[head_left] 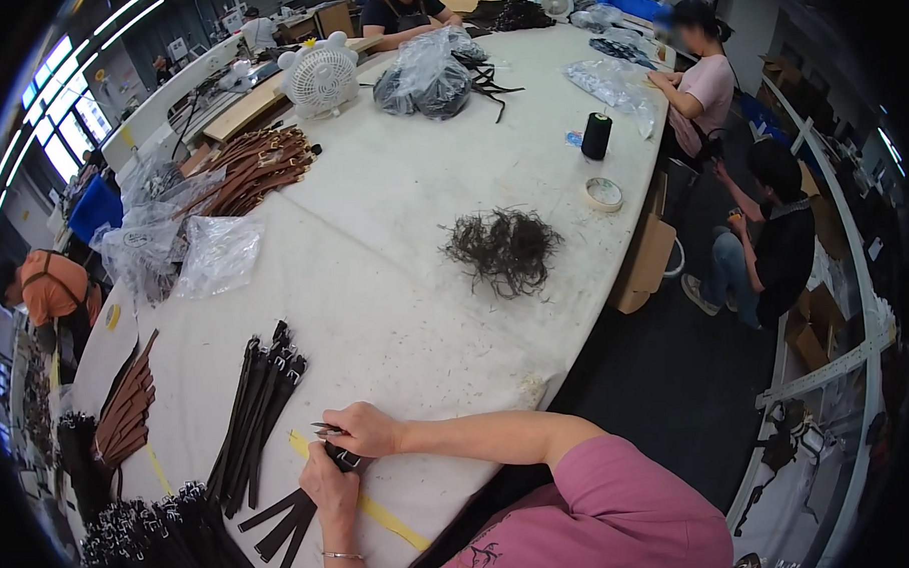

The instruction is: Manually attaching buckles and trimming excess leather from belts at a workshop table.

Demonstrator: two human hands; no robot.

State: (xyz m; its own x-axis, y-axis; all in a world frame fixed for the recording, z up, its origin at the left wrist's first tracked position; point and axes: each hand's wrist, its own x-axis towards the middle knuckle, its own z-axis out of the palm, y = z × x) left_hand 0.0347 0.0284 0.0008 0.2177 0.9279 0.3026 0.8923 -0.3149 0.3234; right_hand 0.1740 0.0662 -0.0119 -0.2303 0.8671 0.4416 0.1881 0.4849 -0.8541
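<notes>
My left hand (pixel 329 481), with a bangle at the wrist, is closed around several black buckle straps (pixel 288 525) whose tails fan out below it on the table. Close against it, my right hand (pixel 367 429) grips a small dark pointed tool that looks like thread snips (pixel 325 428). Its tips point left, just above the left hand. The buckle ends of the straps lie between my two hands, partly hidden by fingers. A yellow tape strip (pixel 395 526) runs under the hands. To the left rests a bundle of black straps (pixel 254 411).
More black straps (pixel 163 540) are heaped at the lower left, near brown straps (pixel 127 411). A tangle of dark thread (pixel 503 250), a tape roll (pixel 603 194) and a black thread cone (pixel 597 136) sit farther off. A white fan (pixel 320 78) stands at the back. Other people work around the table.
</notes>
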